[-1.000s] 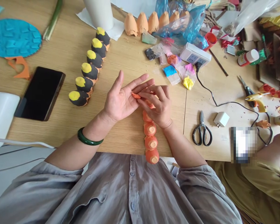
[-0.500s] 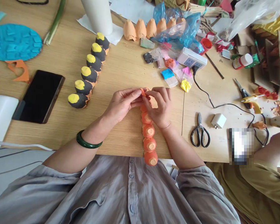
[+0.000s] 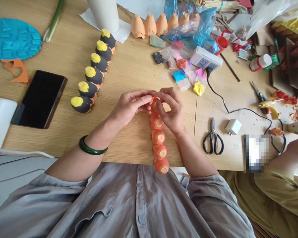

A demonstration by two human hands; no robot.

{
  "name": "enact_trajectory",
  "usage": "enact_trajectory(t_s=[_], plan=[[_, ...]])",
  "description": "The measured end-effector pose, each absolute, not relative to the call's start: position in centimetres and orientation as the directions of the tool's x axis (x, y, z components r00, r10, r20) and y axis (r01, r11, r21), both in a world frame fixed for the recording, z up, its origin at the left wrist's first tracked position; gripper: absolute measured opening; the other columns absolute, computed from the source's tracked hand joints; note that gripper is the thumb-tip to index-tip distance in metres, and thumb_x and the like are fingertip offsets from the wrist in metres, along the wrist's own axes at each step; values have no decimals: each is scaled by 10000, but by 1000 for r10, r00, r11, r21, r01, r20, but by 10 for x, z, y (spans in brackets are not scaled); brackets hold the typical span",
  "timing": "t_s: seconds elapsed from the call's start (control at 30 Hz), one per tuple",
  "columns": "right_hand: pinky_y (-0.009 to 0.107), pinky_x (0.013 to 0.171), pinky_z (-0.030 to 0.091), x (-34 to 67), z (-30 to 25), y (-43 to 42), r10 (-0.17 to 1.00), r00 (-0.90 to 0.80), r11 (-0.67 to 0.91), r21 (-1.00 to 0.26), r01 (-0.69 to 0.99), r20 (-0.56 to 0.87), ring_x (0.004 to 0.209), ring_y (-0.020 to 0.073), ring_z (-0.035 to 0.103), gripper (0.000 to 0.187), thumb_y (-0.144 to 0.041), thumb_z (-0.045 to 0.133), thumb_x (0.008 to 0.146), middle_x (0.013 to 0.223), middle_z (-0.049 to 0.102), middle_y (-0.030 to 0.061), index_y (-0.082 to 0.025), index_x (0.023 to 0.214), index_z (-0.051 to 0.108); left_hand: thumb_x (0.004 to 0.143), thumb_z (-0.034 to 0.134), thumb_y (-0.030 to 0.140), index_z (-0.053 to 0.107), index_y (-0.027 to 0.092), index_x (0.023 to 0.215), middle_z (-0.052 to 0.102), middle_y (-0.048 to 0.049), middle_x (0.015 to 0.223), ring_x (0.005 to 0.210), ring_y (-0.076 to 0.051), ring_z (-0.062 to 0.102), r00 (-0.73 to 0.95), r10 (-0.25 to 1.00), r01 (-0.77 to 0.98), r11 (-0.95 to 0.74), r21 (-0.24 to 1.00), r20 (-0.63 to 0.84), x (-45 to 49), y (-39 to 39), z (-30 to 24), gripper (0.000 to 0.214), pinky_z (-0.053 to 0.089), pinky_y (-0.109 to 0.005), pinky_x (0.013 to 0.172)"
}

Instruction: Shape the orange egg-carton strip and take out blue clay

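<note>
My left hand [image 3: 131, 104] and my right hand [image 3: 170, 109] meet fingertip to fingertip over the far end of a row of orange egg-carton cups [image 3: 159, 143] that runs from the table's near edge away from me. Both hands pinch a small lump of orange clay [image 3: 152, 98] between thumbs and fingers, right above the row's farthest cup. A green bangle [image 3: 90, 149] circles my left wrist.
A row of black cups with yellow tops [image 3: 93, 71] lies to the left, beside a black phone [image 3: 38, 99]. Scissors [image 3: 213, 140], a white charger [image 3: 232, 126], a power strip [image 3: 205, 59], clay bags [image 3: 188, 74] and a glue gun [image 3: 269, 105] are on the right. Another person's arm [image 3: 288, 155] rests at the right edge.
My left hand, open with the palm up a second ago, has closed its fingers. Both hands now pinch the orange clay together above the orange row.
</note>
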State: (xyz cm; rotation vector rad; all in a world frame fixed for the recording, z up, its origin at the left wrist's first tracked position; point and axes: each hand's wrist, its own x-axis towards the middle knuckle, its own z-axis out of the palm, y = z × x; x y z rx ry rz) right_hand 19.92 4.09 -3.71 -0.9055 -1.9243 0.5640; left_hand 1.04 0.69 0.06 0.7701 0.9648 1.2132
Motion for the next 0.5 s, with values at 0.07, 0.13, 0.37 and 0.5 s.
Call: enact_trajectory(t_s=[0.07,0.13,0.37,0.5], plan=[[489,894,720,200,-37,42,791,-331,611,-691,386,515,1058,286,759,209,-423,671,1142,1113,729,114,-315,1165,849,809,969,304,922,169,1021,783,-26,838,654,-124,682,85,972,-402,237,885,-221,9,7,4,256,640,-273,675],[480,909,711,201,-37,42,775,-341,631,-671,388,532,1050,272,750,216,-437,670,1148,1113,726,109,-304,1127,839,839,955,323,910,161,980,780,-31,842,636,-117,673,91,970,-386,243,890,-225,8,8,7,219,626,-263,657],[439,890,670,201,-37,45,657,-315,752,-567,336,685,987,213,726,237,-389,611,1191,1078,717,67,-260,1146,804,897,967,417,822,165,787,764,-39,755,589,-125,661,43,985,-282,174,943,-169,9,7,8,310,581,-246,590],[422,875,666,201,-35,44,636,-305,771,-568,289,709,994,210,736,183,-341,637,1180,1111,742,67,-262,1205,801,909,959,396,817,161,765,762,-35,735,559,-116,655,36,986,-275,169,947,-165,8,8,7,310,567,-236,564]])
